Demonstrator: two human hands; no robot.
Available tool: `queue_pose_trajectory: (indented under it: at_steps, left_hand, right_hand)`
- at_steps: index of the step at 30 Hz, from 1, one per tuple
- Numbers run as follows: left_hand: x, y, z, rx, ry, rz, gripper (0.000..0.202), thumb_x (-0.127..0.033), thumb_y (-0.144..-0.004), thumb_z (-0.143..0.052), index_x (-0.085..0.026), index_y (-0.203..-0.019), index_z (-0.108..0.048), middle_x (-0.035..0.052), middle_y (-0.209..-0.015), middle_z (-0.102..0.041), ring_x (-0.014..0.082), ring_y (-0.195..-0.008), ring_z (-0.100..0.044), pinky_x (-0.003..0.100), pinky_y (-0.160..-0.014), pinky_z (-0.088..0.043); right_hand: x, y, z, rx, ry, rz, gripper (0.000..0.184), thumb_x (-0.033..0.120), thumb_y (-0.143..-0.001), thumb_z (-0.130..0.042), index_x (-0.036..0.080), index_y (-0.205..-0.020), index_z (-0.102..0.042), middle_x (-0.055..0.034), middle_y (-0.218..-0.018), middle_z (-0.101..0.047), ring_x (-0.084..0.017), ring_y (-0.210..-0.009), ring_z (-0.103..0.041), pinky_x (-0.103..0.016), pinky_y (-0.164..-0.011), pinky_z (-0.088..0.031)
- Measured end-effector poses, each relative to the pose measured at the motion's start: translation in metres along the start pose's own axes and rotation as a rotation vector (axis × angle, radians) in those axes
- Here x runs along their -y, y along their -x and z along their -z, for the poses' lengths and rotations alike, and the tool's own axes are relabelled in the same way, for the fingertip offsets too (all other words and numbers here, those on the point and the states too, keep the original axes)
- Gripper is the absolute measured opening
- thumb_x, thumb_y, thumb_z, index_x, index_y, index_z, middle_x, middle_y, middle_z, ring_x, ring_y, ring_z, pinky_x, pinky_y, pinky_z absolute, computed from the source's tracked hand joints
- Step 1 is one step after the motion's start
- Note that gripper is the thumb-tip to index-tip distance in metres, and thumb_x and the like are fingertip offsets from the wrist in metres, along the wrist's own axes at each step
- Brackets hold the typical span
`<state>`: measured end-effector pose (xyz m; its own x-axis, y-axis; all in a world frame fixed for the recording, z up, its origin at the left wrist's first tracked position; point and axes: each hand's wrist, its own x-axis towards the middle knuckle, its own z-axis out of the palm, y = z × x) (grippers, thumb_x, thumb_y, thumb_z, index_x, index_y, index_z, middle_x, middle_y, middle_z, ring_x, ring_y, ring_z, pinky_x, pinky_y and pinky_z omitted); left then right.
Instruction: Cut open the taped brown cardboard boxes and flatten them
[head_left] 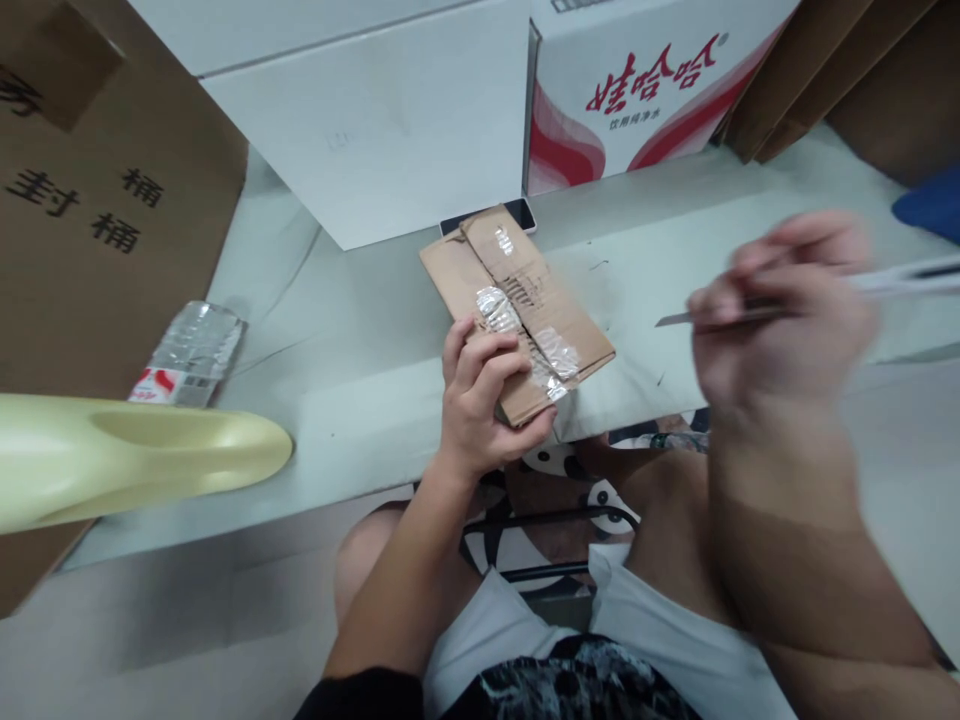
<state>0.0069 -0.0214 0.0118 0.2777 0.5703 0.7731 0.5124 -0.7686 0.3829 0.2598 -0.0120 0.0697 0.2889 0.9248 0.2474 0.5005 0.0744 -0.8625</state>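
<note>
A small flat cardboard box lies tilted on the light table near its front edge. Strips of clear, wrinkled tape cross its top seam. My left hand grips the box's near left corner, fingers on top and thumb at the near end. Apart from the box, over the right part of the table, my right hand is closed around a utility knife. The blade points left towards the box, and the pale handle sticks out to the right. That hand is slightly blurred.
A large white carton and a white-and-red carton stand behind. A dark-screened phone lies partly behind the small box. On the left are a big brown carton, a crumpled plastic bottle and a pale yellow object.
</note>
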Motion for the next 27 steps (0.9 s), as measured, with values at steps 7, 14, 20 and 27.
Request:
queue_pose_trajectory:
  at_steps: [7, 14, 20, 27]
  left_hand:
    - [0.006, 0.003, 0.004, 0.0, 0.044, 0.042, 0.049, -0.049, -0.086, -0.068, -0.03, -0.127, -0.048, 0.0102, -0.136, -0.059, 0.0315, -0.139, -0.053, 0.066, -0.125, -0.031]
    - [0.019, 0.014, 0.006, 0.004, 0.292, 0.3, 0.08, -0.063, -0.084, -0.07, -0.032, -0.152, -0.038, 0.0126, -0.157, -0.045, 0.0358, -0.161, -0.018, 0.061, -0.131, -0.018]
    - [0.022, 0.01, 0.019, -0.182, 0.706, 0.564, 0.084, -0.058, -0.064, -0.089, -0.034, -0.139, -0.059, 0.004, -0.156, -0.05, 0.0383, -0.161, -0.018, 0.049, -0.132, -0.023]
    - [0.008, -0.008, 0.017, -0.434, 0.788, 0.714, 0.053, -0.061, -0.086, -0.069, -0.03, -0.129, -0.065, 0.0041, -0.146, -0.061, 0.03, -0.146, -0.049, 0.043, -0.124, -0.04]
  right_hand:
    - [-0.051, -0.011, -0.046, 0.198, 0.519, -0.262, 0.042, 0.03, -0.079, -0.06, 0.021, -0.12, -0.061, -0.0119, -0.099, -0.069, -0.03, -0.087, -0.063, -0.043, -0.076, -0.05]
    - [-0.058, -0.007, -0.058, 0.182, 0.69, -0.053, 0.049, 0.03, -0.087, -0.053, 0.018, -0.134, -0.059, -0.0206, -0.128, -0.06, -0.04, -0.124, -0.053, -0.057, -0.103, -0.041]
    - [-0.043, 0.002, -0.066, 0.318, 0.296, 0.065, 0.025, 0.027, -0.087, -0.051, 0.018, -0.105, -0.067, -0.0115, -0.096, -0.071, -0.028, -0.092, -0.066, -0.042, -0.086, -0.05]
    - [-0.031, 0.01, -0.073, 0.583, 0.167, -0.115, 0.011, 0.03, -0.09, -0.055, 0.023, -0.082, -0.053, -0.0035, -0.077, -0.071, -0.02, -0.067, -0.065, -0.034, -0.069, -0.046]
